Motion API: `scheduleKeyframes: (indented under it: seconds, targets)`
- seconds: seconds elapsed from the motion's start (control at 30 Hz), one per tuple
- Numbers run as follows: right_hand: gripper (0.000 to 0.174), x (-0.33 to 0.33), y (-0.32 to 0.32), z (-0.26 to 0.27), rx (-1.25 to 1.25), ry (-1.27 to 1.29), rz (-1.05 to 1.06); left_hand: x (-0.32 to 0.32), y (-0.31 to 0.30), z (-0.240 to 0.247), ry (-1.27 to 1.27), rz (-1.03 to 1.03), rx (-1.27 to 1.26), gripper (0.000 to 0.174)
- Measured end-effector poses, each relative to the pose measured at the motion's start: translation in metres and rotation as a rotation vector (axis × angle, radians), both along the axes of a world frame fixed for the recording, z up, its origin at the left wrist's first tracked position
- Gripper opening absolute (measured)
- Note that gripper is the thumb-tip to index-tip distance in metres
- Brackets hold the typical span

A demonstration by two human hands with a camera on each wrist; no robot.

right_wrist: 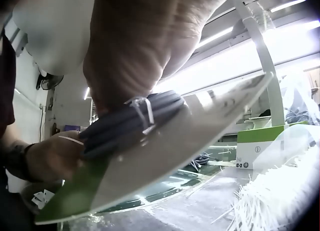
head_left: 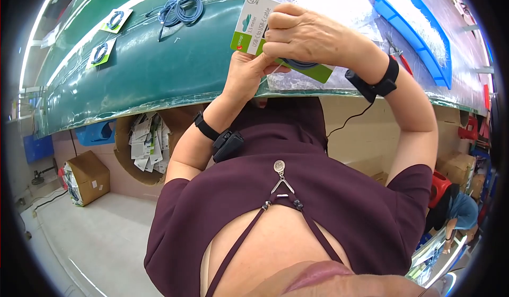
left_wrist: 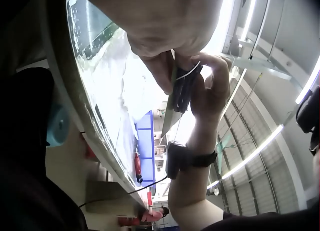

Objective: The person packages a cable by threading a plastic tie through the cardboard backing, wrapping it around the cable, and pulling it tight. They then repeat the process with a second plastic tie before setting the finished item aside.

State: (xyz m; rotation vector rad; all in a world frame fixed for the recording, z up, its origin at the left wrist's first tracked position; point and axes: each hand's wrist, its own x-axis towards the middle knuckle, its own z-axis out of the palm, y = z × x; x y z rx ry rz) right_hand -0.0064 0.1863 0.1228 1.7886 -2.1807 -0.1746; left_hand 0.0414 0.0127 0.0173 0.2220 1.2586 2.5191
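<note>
A white and green card (head_left: pixel 248 24), printed "USB-C to USB-C cable", is held slanted above the near table edge. My left hand (head_left: pixel 245 77) grips its lower side, thumb on the printed face. Across the card lies my right hand (head_left: pixel 310 38), fingers curled over a coiled dark blue cable (right_wrist: pixel 130 123) on its face. A thin white tie (right_wrist: pixel 146 113) loops round that coil in the right wrist view, and a pale strip end sticks out near the left hand. The right fingertips are hidden behind the hand and the coil.
Loose blue cables (head_left: pixel 185 5) lie at the table's far side. Two carded cables (head_left: pixel 101 54) lie to the left. At right are a blue tray (head_left: pixel 439 73) of white ties and red-handled pliers (head_left: pixel 405 64). A cardboard container (head_left: pixel 123 148) of cards stands below.
</note>
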Motion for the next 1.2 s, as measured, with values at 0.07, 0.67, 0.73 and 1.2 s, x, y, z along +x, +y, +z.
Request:
scheduleKeyframes:
  seconds: [0.07, 0.67, 0.73, 1.2]
  targets:
    - [0.03, -0.001, -0.002, -0.007, 0.056, 0.011, -0.004, 0.001, -0.001, -0.002, 0.017, -0.017, -0.013, 0.023]
    - [0.025, 0.059, -0.011, -0.067, -0.702, 0.138, -0.41, -0.002, 0.006, -0.002, -0.079, 0.209, 0.267, 0.02]
    - [0.022, 0.056, -0.011, -0.065, -0.806, 0.16, -0.357, -0.003, 0.005, 0.009, -0.072, 0.245, 0.28, 0.021]
    - [0.023, 0.052, -0.025, -0.088, -1.166, -0.12, -0.31, -0.015, -0.017, 0.054, 1.136, 0.533, -0.423, 0.028]
